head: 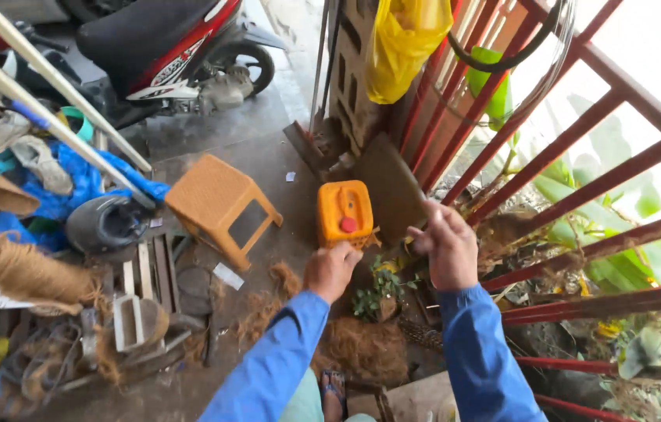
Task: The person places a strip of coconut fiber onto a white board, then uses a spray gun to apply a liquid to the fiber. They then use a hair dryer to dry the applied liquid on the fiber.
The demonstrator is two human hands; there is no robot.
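Observation:
My right hand (446,248) is raised in front of the red railing and grips the handle of a broad, dark cleaver (387,187), whose blade points up and to the left. My left hand (332,270) is closed in a fist just below an orange plastic jerrycan (344,209) with a red cap. A tuft of brown fibre (365,237) sticks out beside its thumb. Both arms wear blue sleeves. Below the hands lie a small green plant (378,293) and a heap of brown husk fibre (362,348).
An orange plastic stool (219,205) stands left of the jerrycan. A red motorbike (166,43), a grey helmet (104,223), blue sheeting and wooden pallets crowd the left. Red railing (580,176) closes the right, with a yellow bag (405,43) hanging. My sandalled foot (333,387) shows below.

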